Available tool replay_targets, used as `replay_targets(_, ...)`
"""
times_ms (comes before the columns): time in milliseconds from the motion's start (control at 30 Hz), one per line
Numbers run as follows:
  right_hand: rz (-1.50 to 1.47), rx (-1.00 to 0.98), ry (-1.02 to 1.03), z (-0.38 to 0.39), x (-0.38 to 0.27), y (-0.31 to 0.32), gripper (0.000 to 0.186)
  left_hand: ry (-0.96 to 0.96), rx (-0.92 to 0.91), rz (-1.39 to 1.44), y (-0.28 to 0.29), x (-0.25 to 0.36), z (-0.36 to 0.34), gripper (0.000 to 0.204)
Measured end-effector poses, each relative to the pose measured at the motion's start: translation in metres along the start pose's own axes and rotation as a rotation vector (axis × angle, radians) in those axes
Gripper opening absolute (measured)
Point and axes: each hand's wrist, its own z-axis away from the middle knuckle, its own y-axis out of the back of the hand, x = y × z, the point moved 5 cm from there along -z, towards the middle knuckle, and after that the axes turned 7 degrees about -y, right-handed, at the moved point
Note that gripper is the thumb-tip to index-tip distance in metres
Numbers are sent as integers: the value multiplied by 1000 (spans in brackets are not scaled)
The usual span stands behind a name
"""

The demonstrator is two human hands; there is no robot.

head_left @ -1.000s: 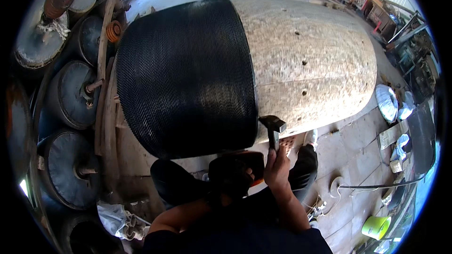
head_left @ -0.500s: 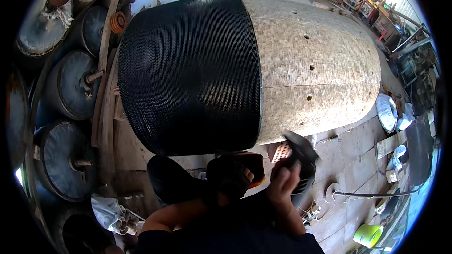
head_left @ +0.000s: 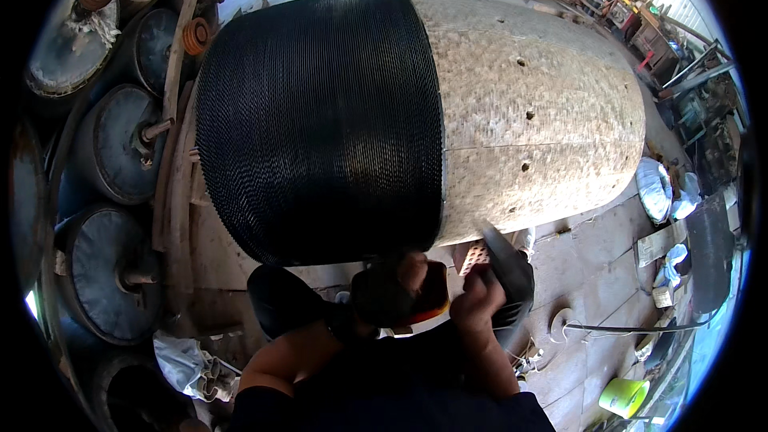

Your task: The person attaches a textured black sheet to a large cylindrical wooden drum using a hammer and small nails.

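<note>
A large drum [head_left: 320, 128] fills the middle, its left half covered in black, finely ridged material. Its right half is a pale, mottled surface [head_left: 544, 104] with several small holes. My left hand [head_left: 400, 284], in a dark covering with bare fingertips, is curled at the drum's near lower edge, over a container with an orange-red rim [head_left: 438, 308]. Whatever it holds is hidden in shadow. To the right, my right hand [head_left: 478, 300] is closed around a dark, flat, blade-like object [head_left: 506, 260], which stands up below the pale half; motion blurs it.
Several dark rollers with shafts [head_left: 112, 276] line the left side, beside long wooden boards [head_left: 182, 184]. A perforated brick [head_left: 474, 256] lies under the drum. On the right are white bags [head_left: 654, 190], a thin rod [head_left: 632, 330] and a yellow-green bucket [head_left: 624, 398].
My left hand has risen from the container toward the drum's lower edge. My right hand has dropped slightly left, and the dark object in it has tilted. The drum looks unchanged.
</note>
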Motion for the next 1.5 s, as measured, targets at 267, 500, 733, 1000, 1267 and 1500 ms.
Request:
replay_targets(267, -237, 35, 32, 18, -3, 15, 14, -227, 355, -484, 67, -67, -82, 52)
replay_targets(500, -86, -159, -241, 10, 20, -8, 25, -263, 386, -419, 66, -73, -94, 52)
replay_targets(733, 63, -76, -126, 6, 26, -15, 16, -231, 347, -325, 60, -76, -83, 45)
replay_targets(1000, -95, 57, -33, 11, 22, 0, 23, -269, 391, -424, 67, -69, -92, 41)
replay_targets(1267, -163, 6, -92, 12, 24, -5, 15, -248, 394, -475, 66, -71, -99, 39)
replay_targets(1500, -133, -24, -109, -11, 0, 0, 16, -264, 406, -473, 71, -69, -100, 34)
